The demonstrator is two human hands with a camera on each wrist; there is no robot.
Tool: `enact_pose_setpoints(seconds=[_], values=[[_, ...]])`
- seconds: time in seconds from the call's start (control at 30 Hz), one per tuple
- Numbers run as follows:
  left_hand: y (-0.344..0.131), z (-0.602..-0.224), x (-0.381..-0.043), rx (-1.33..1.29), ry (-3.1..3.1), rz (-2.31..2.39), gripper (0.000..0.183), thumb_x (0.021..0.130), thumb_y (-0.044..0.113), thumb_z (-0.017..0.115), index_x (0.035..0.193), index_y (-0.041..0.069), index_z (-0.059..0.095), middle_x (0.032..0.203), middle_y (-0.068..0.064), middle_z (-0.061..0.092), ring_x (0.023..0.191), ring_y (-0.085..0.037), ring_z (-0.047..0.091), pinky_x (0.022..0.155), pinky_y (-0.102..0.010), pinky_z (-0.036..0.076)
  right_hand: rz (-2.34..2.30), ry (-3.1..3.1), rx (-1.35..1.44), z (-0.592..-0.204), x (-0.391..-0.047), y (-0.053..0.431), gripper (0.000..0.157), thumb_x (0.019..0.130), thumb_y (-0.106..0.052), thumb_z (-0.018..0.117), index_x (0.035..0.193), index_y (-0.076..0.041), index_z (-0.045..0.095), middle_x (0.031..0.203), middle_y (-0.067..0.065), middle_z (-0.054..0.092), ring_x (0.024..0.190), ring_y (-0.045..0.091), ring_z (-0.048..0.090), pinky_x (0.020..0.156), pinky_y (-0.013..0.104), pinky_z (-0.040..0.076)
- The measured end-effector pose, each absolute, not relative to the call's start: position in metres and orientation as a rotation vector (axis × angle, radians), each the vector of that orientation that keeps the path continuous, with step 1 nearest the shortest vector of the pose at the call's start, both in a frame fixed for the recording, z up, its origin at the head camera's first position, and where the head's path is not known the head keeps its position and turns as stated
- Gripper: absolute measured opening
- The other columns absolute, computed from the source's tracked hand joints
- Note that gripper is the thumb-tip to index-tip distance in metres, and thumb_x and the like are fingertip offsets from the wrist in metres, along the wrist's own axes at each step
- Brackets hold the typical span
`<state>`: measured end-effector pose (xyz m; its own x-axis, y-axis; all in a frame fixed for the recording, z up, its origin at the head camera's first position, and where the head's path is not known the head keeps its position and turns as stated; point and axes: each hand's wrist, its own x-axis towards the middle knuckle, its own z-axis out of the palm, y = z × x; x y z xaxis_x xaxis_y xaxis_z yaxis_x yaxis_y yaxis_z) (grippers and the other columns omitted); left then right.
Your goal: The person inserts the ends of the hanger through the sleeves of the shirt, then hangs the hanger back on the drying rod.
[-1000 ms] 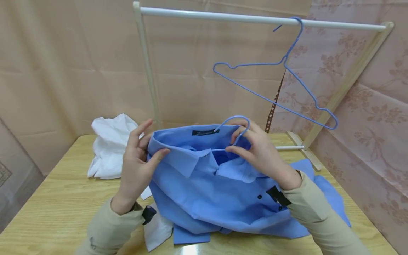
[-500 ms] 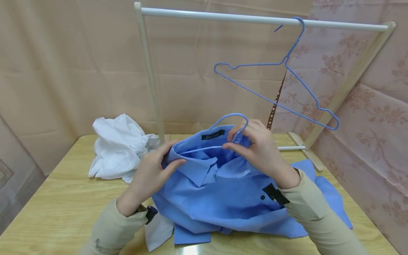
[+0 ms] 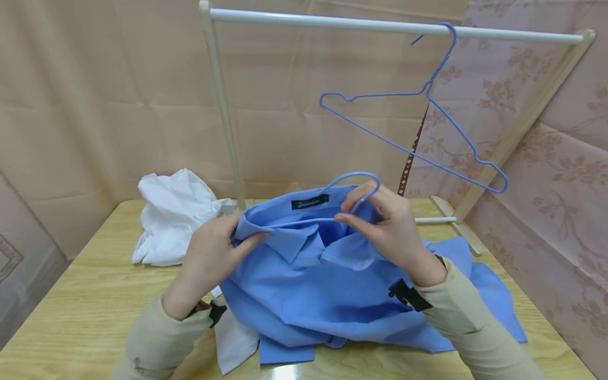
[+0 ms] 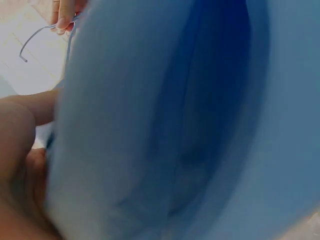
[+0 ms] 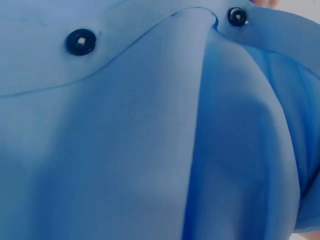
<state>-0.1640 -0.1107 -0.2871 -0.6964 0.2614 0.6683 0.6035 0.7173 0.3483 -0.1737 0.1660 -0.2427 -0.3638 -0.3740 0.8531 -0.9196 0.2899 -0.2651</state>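
A blue button-up shirt lies bunched on the table, its collar raised and a black label showing inside the neck. The left hand grips the left side of the collar, thumb in front and fingers behind. With thumb and fingers the right hand pinches a blue wire hanger just below its hook. One arm of that hanger runs left inside the collar; the rest is hidden by cloth. Blue fabric fills most of the left wrist view. Dark buttons show on the shirt in the right wrist view.
Above the back of the table stands a rack with a white rail. A second blue hanger hangs from it. White crumpled cloth lies at back left, and a white piece pokes out near the front.
The left hand first moved right along with the collar edge, closing its fingers behind it, then drew back slightly left. The hanger's arm now shows inside the collar. The right hand stayed nearly still.
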Motion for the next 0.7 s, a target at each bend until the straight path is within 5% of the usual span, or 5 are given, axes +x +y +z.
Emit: enact_pose_setpoints(seconds=[0.27, 0.4, 0.5, 0.7], values=[[-0.107, -0.293, -0.167, -0.631, -2.126, -0.616, 0.026, 0.071, 0.031, 0.075, 0.070, 0.011, 0.060, 0.060, -0.004, 0.059, 0.056, -0.023, 0.057, 0.050, -0.035, 0.041, 1.036, -2.077, 1.065, -0.251, -0.178, 0.178, 0.021, 0.085, -0.004, 0.061, 0.106, -0.002, 0.059, 0.111, 0.010, 0.059, 0.110, 0.019, 0.050, 0.092, 0.025, 0.038], [-0.108, -0.292, -0.167, -0.609, -2.025, -0.598, 0.026, 0.069, 0.030, 0.076, 0.070, 0.009, 0.061, 0.063, -0.006, 0.061, 0.056, -0.025, 0.056, 0.050, -0.035, 0.040, 1.159, -2.254, 0.922, -0.256, -0.182, 0.191, 0.029, 0.092, -0.004, 0.049, 0.121, -0.001, 0.050, 0.125, 0.011, 0.051, 0.118, 0.023, 0.044, 0.097, 0.036, 0.035], [-0.110, -0.290, -0.167, -0.607, -1.977, -0.636, 0.026, 0.068, 0.028, 0.077, 0.072, 0.007, 0.063, 0.064, -0.007, 0.062, 0.055, -0.024, 0.055, 0.051, -0.037, 0.040, 1.229, -2.473, 0.821, -0.258, -0.186, 0.202, 0.034, 0.096, -0.014, 0.043, 0.128, -0.004, 0.044, 0.122, 0.011, 0.053, 0.112, 0.022, 0.048, 0.093, 0.036, 0.038], [-0.113, -0.288, -0.167, -0.586, -1.975, -0.670, 0.027, 0.068, 0.027, 0.078, 0.067, 0.007, 0.060, 0.059, -0.006, 0.058, 0.052, -0.022, 0.052, 0.050, -0.035, 0.038, 1.179, -2.614, 0.798, -0.264, -0.188, 0.212, 0.020, 0.094, -0.020, 0.050, 0.107, -0.007, 0.057, 0.087, 0.003, 0.057, 0.077, 0.012, 0.050, 0.065, 0.023, 0.040]])
